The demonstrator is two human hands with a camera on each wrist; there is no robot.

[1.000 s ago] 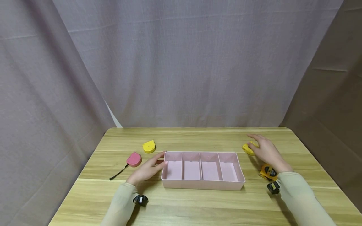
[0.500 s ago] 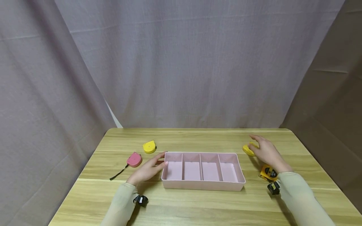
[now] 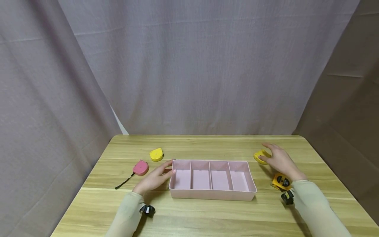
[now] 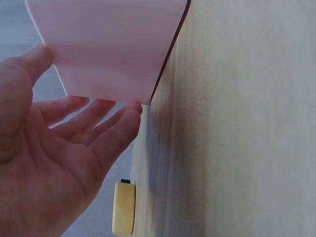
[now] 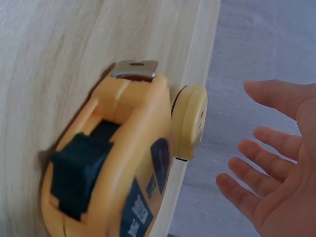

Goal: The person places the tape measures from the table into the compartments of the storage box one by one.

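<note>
Barely shifted, right hand [image 3: 279, 160] hovers spread-fingered, seemingly touching the small yellow tape measure [image 3: 260, 156], while left hand [image 3: 154, 177] rests open against the pink tray [image 3: 212, 195].

**Tray at centre, tape measures to either side**

A divided tray [image 3: 211, 194] sits mid-desk [image 3: 207, 217], its four compartments side by side. To its left lie two small tape measures [image 3: 140, 167] [image 3: 156, 154], one behind the other. The left hand [image 3: 154, 177] rests against the tray's left end. Right of the tray, the right hand [image 3: 281, 161] lies just beside a third small tape [image 3: 260, 156], with a larger tape measure [image 3: 280, 181] nearer the front edge.
</note>
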